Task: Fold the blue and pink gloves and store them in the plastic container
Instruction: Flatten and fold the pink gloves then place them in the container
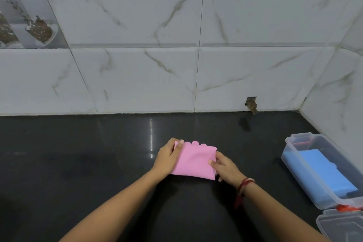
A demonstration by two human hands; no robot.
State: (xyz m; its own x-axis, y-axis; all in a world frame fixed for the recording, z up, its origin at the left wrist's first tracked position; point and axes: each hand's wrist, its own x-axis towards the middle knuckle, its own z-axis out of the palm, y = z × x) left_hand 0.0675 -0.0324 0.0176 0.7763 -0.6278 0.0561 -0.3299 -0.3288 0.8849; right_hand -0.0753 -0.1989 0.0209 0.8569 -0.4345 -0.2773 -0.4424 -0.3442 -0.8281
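Note:
A pink glove lies folded into a rough rectangle on the black countertop, its scalloped edge at the far side. My left hand pinches its left edge, thumb on top near the far corner. My right hand grips its right edge, thumb pressed on the cloth. A folded blue glove rests inside the clear plastic container at the right.
The container's clear lid hangs open at the near right, joined by a red clasp. White marble-look wall tiles rise behind the counter and along the right side. A small hole breaks the tile at the counter line.

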